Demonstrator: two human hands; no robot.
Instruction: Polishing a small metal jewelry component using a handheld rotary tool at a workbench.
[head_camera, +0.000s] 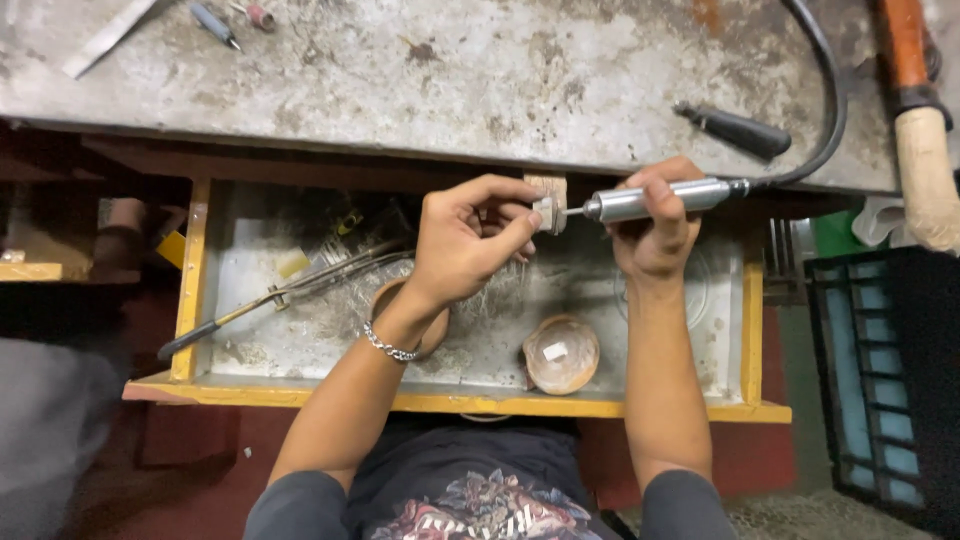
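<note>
So the small pale piece sits right at the near edge of the workbench, against a little wooden peg that sticks out from the bench edge, above the open drawer. The left hand has it pinched, thumb and fingertips closed together on the piece, other fingers curled in. There's a silver chain bracelet on that wrist.

The right hand is wrapped tight around a silver rotary handpiece, fingers clamped all the way round the barrel. The thin bit at its left end touches or nearly touches the piece, can't tell exactly. A black flexible shaft runs from the handpiece off to the far right across the bench.

Below the hands is a yellow-framed drawer with a metal-lined bottom, dusty with filings. In it: a small round wooden bowl near the right, another one half hidden under the left wrist, and long tongs lying on the left. On the bench, a black-handled tool lies to the right, and a wooden mallet handle at the far right edge.
</note>
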